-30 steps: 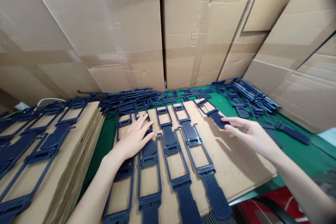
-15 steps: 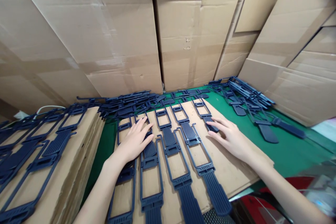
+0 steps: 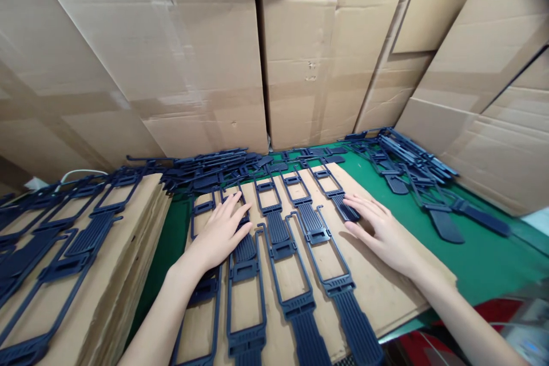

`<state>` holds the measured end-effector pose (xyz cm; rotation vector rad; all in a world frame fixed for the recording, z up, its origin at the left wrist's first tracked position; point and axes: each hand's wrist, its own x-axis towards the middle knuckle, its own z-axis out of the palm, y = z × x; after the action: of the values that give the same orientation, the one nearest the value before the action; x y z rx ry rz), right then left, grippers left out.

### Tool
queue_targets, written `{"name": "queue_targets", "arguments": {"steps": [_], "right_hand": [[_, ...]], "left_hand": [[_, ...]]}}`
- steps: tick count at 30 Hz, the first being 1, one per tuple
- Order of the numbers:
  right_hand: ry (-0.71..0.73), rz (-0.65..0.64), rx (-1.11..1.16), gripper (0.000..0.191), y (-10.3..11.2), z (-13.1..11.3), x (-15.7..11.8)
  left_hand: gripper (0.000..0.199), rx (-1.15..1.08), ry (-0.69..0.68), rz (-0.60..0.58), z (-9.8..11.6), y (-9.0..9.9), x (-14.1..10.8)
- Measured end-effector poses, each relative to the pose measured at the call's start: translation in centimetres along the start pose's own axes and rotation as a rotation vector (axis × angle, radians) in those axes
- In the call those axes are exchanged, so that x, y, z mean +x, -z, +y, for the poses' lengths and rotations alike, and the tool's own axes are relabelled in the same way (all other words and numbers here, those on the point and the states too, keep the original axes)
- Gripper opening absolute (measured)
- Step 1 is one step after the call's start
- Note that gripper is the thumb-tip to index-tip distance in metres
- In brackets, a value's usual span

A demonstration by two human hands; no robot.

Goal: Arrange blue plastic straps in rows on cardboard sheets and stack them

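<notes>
Dark blue plastic frames with ribbed paddle ends [image 3: 300, 280] lie in rows on a cardboard sheet [image 3: 386, 297]. My left hand [image 3: 221, 231] rests flat with fingers spread over the frames in the left part of the sheet; parts beneath it are hidden. On the right, my right hand [image 3: 380, 229] has its fingers stretched out. Its fingertips are at the ribbed end of the upper right frame [image 3: 345, 207], touching or just beside it. Neither hand is wrapped round anything.
A cardboard stack at left [image 3: 132, 246] bears more blue frames. Loose blue parts are heaped behind the sheet [image 3: 210, 168] and on the green table at right [image 3: 416, 163]. Large cardboard boxes [image 3: 317, 57] stand across the back.
The upper right frame has shifted slightly left relative to its neighbours, and my right hand is now at its right edge. My left hand stays nearly still. The view has shifted a little.
</notes>
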<state>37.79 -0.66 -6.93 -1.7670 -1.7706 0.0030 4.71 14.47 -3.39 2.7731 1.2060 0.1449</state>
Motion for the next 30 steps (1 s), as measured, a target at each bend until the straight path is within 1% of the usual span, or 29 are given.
{"name": "queue_targets", "arguments": {"steps": [4, 11, 17, 21, 23, 26, 28, 30], "right_hand": [[0.018, -0.015, -0.023, 0.038, 0.1, 0.0, 0.0], [0.017, -0.040, 0.005, 0.039, 0.0, -0.1, -0.1], [0.009, -0.049, 0.019, 0.041, 0.1, -0.4, 0.1], [-0.001, -0.050, 0.045, 0.040, 0.2, -0.3, 0.0], [0.005, -0.005, 0.088, 0.038, 0.4, -0.1, 0.0], [0.011, 0.147, 0.194, 0.033, 1.2, -0.4, 0.0], [-0.005, 0.255, 0.284, 0.027, 2.1, -1.6, -0.2], [-0.020, 0.322, 0.392, 0.023, 3.6, -3.6, -0.7]], "left_hand": [[0.055, -0.002, -0.004, 0.002, 0.0, 0.1, 0.0], [0.055, -0.001, -0.021, 0.040, -0.2, -0.2, 0.1], [0.055, -0.004, -0.022, 0.042, -0.2, -0.2, 0.1], [0.056, -0.001, -0.007, 0.019, 0.0, -0.1, 0.1], [0.056, 0.000, -0.009, 0.022, -0.1, -0.1, 0.1], [0.054, -0.002, -0.024, 0.044, -0.2, -0.2, 0.1], [0.053, -0.006, -0.029, 0.048, -0.3, -0.3, 0.1], [0.053, -0.009, -0.033, 0.046, -0.4, -0.4, 0.1]]}}
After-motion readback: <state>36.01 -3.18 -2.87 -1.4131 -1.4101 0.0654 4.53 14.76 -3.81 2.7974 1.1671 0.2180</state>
